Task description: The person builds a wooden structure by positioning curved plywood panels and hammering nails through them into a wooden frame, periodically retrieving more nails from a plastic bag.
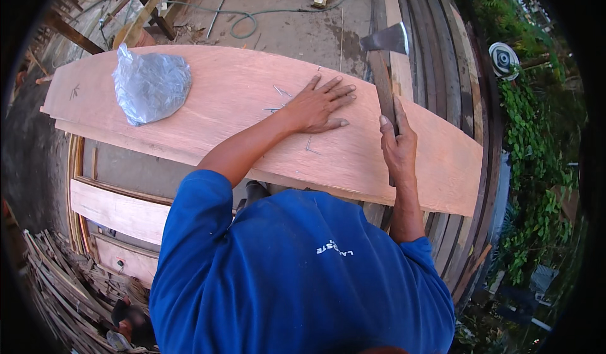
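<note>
My left hand (317, 108) lies flat on a reddish plywood panel (227, 89), its fingers spread. Several loose nails (275, 109) are scattered on the wood beside its wrist, and another nail (308, 144) lies nearer to me. My right hand (399, 149) is wrapped round the wooden handle of a hatchet (382, 79), thumb and forefinger along the shaft. The hatchet's dark head points away from me, past the panel's far edge, with its bright cutting edge to the right. A clear plastic bag (151, 85) sits on the left part of the panel; its contents cannot be made out.
Long dark planks (435, 57) run along the right, beside green plants (533, 158). A thin hose (243, 25) curls on the concrete floor beyond the panel. At lower left are a wooden frame (120, 209) and a heap of wood strips (63, 284).
</note>
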Action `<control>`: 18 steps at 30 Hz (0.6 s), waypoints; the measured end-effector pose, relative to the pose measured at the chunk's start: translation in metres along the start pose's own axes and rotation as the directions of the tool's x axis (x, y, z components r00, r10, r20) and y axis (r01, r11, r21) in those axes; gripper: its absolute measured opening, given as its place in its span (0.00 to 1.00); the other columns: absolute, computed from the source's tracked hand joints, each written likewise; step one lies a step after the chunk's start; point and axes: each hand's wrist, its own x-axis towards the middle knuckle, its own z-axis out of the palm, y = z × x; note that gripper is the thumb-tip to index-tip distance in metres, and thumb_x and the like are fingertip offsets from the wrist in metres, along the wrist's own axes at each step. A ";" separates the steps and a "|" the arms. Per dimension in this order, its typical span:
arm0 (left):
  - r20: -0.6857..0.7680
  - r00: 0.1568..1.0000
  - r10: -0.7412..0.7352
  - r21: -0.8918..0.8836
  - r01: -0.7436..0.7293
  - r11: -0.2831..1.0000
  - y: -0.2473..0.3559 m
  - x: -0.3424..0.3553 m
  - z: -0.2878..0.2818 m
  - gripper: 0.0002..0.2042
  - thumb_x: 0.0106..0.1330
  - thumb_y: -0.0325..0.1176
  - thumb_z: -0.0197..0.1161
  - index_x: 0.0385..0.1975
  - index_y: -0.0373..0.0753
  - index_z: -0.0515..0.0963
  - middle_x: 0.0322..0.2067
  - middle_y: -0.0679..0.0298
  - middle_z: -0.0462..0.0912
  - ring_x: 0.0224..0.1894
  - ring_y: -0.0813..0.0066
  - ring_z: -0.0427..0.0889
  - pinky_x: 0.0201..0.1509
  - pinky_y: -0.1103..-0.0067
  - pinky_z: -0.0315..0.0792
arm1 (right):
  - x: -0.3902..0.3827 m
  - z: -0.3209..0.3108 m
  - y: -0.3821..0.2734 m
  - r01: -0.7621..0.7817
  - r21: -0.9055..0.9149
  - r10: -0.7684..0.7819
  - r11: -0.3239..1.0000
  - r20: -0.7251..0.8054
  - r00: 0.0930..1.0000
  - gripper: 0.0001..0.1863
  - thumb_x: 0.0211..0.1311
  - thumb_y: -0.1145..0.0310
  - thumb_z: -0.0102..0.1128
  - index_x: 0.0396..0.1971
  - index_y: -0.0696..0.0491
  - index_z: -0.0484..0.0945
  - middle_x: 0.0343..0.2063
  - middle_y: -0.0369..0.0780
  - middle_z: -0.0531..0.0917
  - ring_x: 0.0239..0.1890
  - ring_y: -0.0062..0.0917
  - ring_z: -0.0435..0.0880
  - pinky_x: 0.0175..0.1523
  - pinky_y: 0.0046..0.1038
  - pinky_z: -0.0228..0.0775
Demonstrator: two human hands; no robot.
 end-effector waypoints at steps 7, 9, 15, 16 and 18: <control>-0.135 0.988 -0.070 -0.172 0.047 0.984 0.006 -0.015 -0.001 0.28 0.75 0.53 0.59 0.65 0.38 0.76 0.70 0.57 0.73 0.75 0.56 0.67 0.81 0.56 0.54 | -0.017 -0.011 0.021 -0.017 -0.033 0.020 0.999 0.080 0.997 0.28 0.76 0.68 0.60 0.73 0.55 0.70 0.53 0.57 0.86 0.54 0.37 0.89 0.58 0.32 0.77; -0.154 0.984 -0.094 -0.181 0.066 0.981 0.002 -0.028 -0.010 0.23 0.73 0.49 0.62 0.58 0.38 0.79 0.65 0.57 0.77 0.71 0.56 0.71 0.78 0.56 0.57 | -0.015 -0.014 0.012 0.060 -0.058 -0.055 0.997 0.077 0.995 0.28 0.75 0.69 0.60 0.73 0.54 0.70 0.53 0.57 0.86 0.54 0.36 0.89 0.58 0.32 0.77; -0.150 0.959 -0.239 -0.056 0.233 0.971 0.007 -0.059 -0.037 0.14 0.69 0.43 0.67 0.46 0.40 0.84 0.56 0.58 0.81 0.65 0.57 0.75 0.73 0.54 0.63 | 0.003 -0.037 -0.031 0.430 0.031 -0.405 0.903 -0.276 0.872 0.30 0.74 0.72 0.62 0.73 0.60 0.68 0.58 0.55 0.84 0.56 0.40 0.88 0.60 0.35 0.77; -0.141 0.946 -0.292 -0.027 0.292 0.956 0.009 -0.062 -0.039 0.14 0.70 0.43 0.66 0.47 0.41 0.84 0.57 0.58 0.81 0.67 0.57 0.74 0.74 0.54 0.63 | 0.006 -0.033 -0.027 0.466 0.053 -0.420 0.883 -0.350 0.837 0.30 0.74 0.73 0.62 0.73 0.62 0.66 0.58 0.55 0.84 0.57 0.41 0.87 0.61 0.36 0.77; -0.241 0.919 -0.311 -0.002 0.320 0.948 0.012 -0.070 -0.029 0.13 0.70 0.43 0.66 0.47 0.42 0.85 0.60 0.59 0.81 0.69 0.56 0.73 0.75 0.54 0.61 | 0.016 -0.008 0.006 0.549 -0.020 -0.505 0.836 -0.419 0.754 0.31 0.74 0.73 0.61 0.74 0.60 0.65 0.58 0.54 0.84 0.57 0.43 0.87 0.62 0.37 0.77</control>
